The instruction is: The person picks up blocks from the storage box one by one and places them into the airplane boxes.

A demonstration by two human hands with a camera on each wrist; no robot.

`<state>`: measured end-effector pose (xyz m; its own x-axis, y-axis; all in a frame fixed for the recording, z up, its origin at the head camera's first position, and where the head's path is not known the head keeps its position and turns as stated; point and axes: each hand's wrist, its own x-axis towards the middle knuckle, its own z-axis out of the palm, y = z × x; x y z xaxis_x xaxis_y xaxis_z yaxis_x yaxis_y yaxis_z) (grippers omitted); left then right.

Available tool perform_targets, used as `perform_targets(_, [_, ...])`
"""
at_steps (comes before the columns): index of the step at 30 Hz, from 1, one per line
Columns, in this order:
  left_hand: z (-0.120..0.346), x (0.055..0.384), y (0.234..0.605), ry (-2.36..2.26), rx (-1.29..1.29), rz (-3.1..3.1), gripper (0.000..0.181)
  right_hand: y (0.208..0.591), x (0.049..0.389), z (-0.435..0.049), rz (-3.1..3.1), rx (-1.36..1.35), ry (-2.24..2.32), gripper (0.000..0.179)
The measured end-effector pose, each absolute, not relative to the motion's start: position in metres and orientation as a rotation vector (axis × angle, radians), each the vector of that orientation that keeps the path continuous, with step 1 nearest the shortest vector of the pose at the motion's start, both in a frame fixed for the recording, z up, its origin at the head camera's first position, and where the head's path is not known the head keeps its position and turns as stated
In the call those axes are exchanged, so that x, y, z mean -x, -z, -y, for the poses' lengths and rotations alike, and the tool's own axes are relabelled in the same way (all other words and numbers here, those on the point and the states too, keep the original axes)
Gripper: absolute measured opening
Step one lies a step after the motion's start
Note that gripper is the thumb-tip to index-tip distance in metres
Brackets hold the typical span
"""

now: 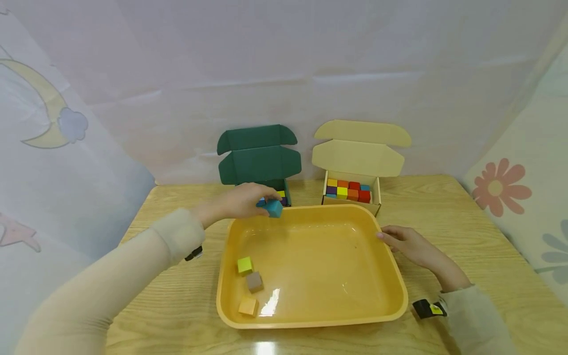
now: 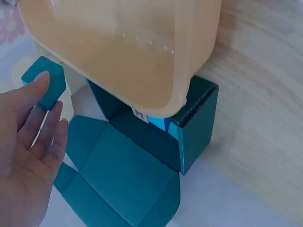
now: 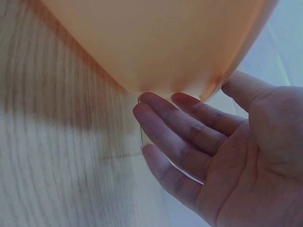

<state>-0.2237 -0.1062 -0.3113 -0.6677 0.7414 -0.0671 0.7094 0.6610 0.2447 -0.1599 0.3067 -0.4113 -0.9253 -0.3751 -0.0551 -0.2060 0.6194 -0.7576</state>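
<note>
My left hand point(image 1: 248, 199) pinches a blue cube point(image 1: 273, 208) between thumb and fingers, over the far left edge of a yellow plastic tray point(image 1: 310, 325). In the left wrist view the same cube point(image 2: 49, 80) is clear of any surface. The green box point(image 2: 199, 127) stands behind the tray, lid up, with cubes inside partly hidden by the hand and the tray. My right hand point(image 1: 410, 246) holds the tray's right rim, thumb over the edge and fingers against the outer wall. Inside the tray at left lie a yellow-green cube point(image 1: 245, 266), a brown-grey cube point(image 1: 255, 282) and an orange cube point(image 1: 248, 306).
At the back right, a cream box point(image 1: 373, 207) with its lid up holds several coloured cubes point(image 1: 348, 192). A wooden table point(image 1: 448, 217) carries everything. Behind it hangs a pale printed curtain point(image 1: 266, 64), with more at both sides.
</note>
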Motion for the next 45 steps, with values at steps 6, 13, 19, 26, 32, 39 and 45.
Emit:
perform_targets(6, [0.103, 0.242, 0.307, -0.289, -1.084, -2.75, 0.047, 0.411, 0.159, -0.306, -2.643, 0.477, 1.193, 0.047])
perform_targets(13, [0.1, 0.255, 0.307, -0.198, -0.982, -2.753, 0.047, 0.413, 0.16, -0.306, -2.644, 0.477, 1.186, 0.047])
perform_targets(19, [0.096, 0.267, 0.314, -0.071, -0.882, -2.735, 0.046, 0.413, 0.161, -0.307, -2.634, 0.488, 1.201, 0.046])
perform_targets(26, [0.091, 0.279, 0.32, 0.016, -0.815, -2.729, 0.047, 0.412, 0.16, -0.306, -2.631, 0.467, 1.198, 0.047])
perform_targets(32, [0.092, 0.283, 0.321, 0.031, -0.745, -2.703, 0.042, 0.411, 0.161, -0.305, -2.629, 0.457, 1.19, 0.048])
perform_targets(39, [0.091, 0.284, 0.324, 0.004, -0.686, -2.678, 0.042, 0.411, 0.16, -0.305, -2.63, 0.45, 1.181, 0.049])
perform_targets(45, [0.089, 0.286, 0.329, 0.03, -0.67, -2.675, 0.042, 0.412, 0.16, -0.306, -2.632, 0.451, 1.179, 0.05])
